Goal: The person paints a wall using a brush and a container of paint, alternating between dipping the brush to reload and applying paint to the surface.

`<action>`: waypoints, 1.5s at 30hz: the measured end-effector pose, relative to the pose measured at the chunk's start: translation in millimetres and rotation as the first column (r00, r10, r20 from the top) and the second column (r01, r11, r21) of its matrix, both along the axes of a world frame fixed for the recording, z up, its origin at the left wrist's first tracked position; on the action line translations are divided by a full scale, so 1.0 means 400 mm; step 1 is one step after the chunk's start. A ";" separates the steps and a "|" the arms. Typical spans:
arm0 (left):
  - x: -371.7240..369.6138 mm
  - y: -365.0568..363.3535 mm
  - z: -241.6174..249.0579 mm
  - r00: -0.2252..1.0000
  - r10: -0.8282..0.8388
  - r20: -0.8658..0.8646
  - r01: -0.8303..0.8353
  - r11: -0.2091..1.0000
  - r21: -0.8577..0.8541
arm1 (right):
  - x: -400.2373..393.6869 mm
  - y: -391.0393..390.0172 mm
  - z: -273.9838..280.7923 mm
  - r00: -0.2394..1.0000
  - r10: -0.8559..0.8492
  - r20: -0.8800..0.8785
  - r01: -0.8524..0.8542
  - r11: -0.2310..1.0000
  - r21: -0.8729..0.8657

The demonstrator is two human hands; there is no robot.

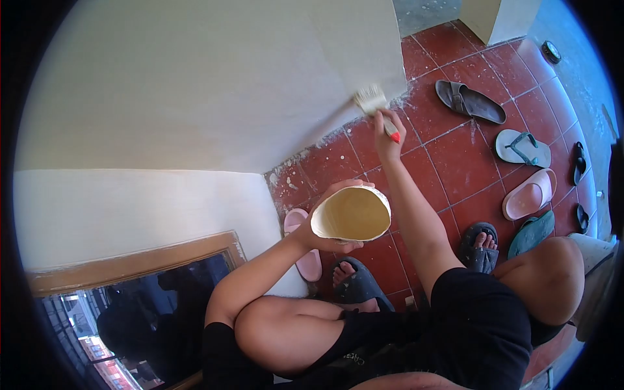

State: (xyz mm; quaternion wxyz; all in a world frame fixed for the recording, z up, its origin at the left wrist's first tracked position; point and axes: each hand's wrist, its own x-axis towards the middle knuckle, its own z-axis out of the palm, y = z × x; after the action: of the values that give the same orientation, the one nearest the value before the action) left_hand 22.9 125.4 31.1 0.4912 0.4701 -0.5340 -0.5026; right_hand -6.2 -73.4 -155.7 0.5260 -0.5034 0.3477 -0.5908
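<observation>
In the head view, the left arm (263, 276) is bent at its elbow, above the bent knee, and its forearm goes up and inward to the container (352, 216). The right arm (419, 211) reaches farther, almost straight, toward the foot of the wall (221, 84), where the paintbrush (372, 99) is, above the red tiled floor (448, 166)

Some parts are not easy to see. The container covers the middle of the left hand (330, 244), and the left forearm hides a part of the pink slipper (310, 265) behind it. Inside the container I see a pale yellowish colour, but I cannot tell how much is in it. The person's body is cut by the lower border

The left hand is curved around the container, with fingers on its upper side and at its lower side, and the open mouth is turned to the camera. The right hand (386, 145) is closed on the handle, whose red end comes out beside it. The bristles are at the low edge of the wall; whether they press on it, I cannot say surely
</observation>
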 end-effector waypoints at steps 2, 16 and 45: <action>-0.006 0.004 0.007 1.000 -0.003 0.011 0.003 1.000 -0.014 | -0.026 0.015 -0.054 0.989 0.071 0.129 -0.110 0.937 0.331; 0.001 0.011 -0.006 0.999 0.035 -0.007 -0.034 0.998 0.049 | -0.020 -0.091 0.485 0.886 0.191 0.423 -0.123 0.976 -0.182; -0.021 0.020 0.016 1.000 0.000 0.011 -0.001 1.000 0.029 | -0.037 -0.002 -0.063 0.962 0.057 0.265 -0.152 0.923 0.355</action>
State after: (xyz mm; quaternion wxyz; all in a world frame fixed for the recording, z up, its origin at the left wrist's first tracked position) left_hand 14.5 133.5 37.4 0.4813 0.4803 -0.5293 -0.5075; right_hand -21.0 -74.2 -181.0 0.6823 -0.3342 0.3566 -0.5437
